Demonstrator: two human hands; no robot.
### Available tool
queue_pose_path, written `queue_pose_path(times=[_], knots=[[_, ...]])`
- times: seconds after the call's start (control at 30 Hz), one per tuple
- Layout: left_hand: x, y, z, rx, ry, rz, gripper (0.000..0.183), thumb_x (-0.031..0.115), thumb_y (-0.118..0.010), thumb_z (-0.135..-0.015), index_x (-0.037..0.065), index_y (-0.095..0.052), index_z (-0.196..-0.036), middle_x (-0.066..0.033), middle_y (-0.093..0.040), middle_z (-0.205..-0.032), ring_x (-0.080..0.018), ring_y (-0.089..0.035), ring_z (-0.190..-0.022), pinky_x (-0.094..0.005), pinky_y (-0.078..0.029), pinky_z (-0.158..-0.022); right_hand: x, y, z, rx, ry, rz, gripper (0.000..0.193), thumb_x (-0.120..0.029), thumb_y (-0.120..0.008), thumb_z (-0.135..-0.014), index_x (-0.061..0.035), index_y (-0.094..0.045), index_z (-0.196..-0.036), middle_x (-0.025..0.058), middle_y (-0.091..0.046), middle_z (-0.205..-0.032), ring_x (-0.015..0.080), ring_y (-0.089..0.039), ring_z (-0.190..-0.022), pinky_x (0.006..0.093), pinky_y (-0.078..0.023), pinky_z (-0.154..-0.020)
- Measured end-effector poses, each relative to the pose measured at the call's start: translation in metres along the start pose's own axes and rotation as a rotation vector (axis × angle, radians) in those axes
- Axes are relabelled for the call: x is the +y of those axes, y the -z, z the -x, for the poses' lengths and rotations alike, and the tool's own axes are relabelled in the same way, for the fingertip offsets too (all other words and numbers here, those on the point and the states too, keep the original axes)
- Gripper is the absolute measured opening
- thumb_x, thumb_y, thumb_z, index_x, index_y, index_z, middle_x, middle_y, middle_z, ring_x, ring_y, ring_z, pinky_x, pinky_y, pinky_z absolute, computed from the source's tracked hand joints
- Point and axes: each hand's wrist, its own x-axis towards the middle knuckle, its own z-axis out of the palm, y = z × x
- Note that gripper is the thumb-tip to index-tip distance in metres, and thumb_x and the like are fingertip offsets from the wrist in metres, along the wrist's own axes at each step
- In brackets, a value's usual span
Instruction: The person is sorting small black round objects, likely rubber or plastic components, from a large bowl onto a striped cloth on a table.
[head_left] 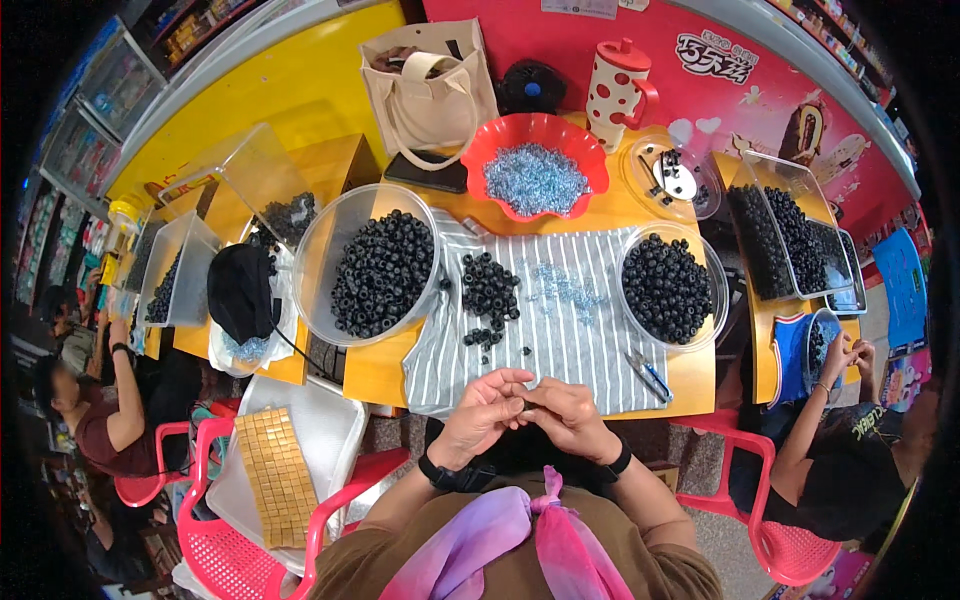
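Observation:
My left hand (484,412) and my right hand (573,414) meet at the table's near edge, fingertips pinched together. Whatever sits between them is too small and covered to name. Just beyond lies a grey-and-white striped cloth (560,360) bearing a heap of black beads (489,288) and a scatter of small pale-blue clear pieces (562,284). A few single beads rest closer to my hands. Blue-handled snips (650,378) lie at the cloth's right corner. Clear round tubs flank the cloth, holding black beads at left (385,273) and right (667,290).
Behind the cloth stands a red scalloped bowl (478,165) of pale-blue pieces, with a beige tote bag (430,90) and a red-dotted tumbler (618,90). Bead boxes (800,235) fill the right side table. Pink chairs (225,545) stand either side; other people work at both sides.

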Motion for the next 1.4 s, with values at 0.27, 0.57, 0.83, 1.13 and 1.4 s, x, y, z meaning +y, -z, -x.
queue_pose_path(times=[0.27,0.57,0.83,1.13,1.4], knots=[[0.0,-0.014,-0.009,0.045,-0.174,-0.356,0.05,-0.005,-0.062,-0.085,-0.001,-0.046,-0.132,-0.0057,-0.063,-0.09,-0.0092,-0.061,-0.079,-0.0205,-0.048,-0.065,-0.009,0.023,0.006,-0.115,0.023,0.295,0.038,0.004,-0.065,-0.073,-0.0004,-0.062,-0.111,0.0107,-0.055,-0.077,0.0282,-0.059,-0.065,0.0366,-0.046,-0.055],[0.002,-0.02,-0.003,-0.036,-0.103,-0.372,0.046,-0.003,-0.064,-0.085,0.0,-0.05,-0.13,-0.0062,-0.065,-0.092,-0.0108,-0.063,-0.078,-0.0214,-0.049,-0.063,-0.016,0.045,0.006,-0.106,0.124,0.486,0.028,0.002,-0.062,-0.073,-0.0002,-0.062,-0.1,0.0111,-0.057,-0.077,0.0298,-0.06,-0.067,0.0369,-0.047,-0.055],[0.01,-0.002,0.015,0.169,-0.153,-0.472,0.014,0.004,-0.063,-0.088,-0.001,-0.064,-0.102,-0.0047,-0.066,-0.083,-0.0078,-0.061,-0.068,-0.0188,-0.047,-0.055,-0.01,0.128,-0.031,0.348,-0.207,0.822,0.025,0.01,-0.062,-0.072,0.0041,-0.062,-0.096,0.0156,-0.058,-0.082,0.0292,-0.059,-0.071,0.0335,-0.047,-0.063],[0.023,0.013,0.018,0.358,-0.296,-0.388,0.011,0.007,-0.063,-0.09,-0.001,-0.065,-0.097,-0.0039,-0.065,-0.08,-0.0087,-0.061,-0.064,-0.0192,-0.046,-0.054,-0.005,0.002,-0.057,-0.117,-0.142,0.559,0.022,-0.004,-0.065,-0.077,-0.0026,-0.064,-0.099,0.0178,-0.062,-0.08,0.0356,-0.063,-0.068,0.0437,-0.048,-0.058],[0.02,0.019,0.021,0.383,-0.294,-0.3,0.013,0.006,-0.062,-0.09,-0.001,-0.064,-0.101,-0.0037,-0.065,-0.083,-0.0087,-0.061,-0.066,-0.0192,-0.046,-0.056,0.022,-0.039,-0.088,-0.265,-0.206,0.823,0.014,-0.015,-0.066,-0.078,-0.0031,-0.058,-0.079,0.0181,-0.063,-0.07,0.0369,-0.063,-0.065,0.0475,-0.047,-0.056]])
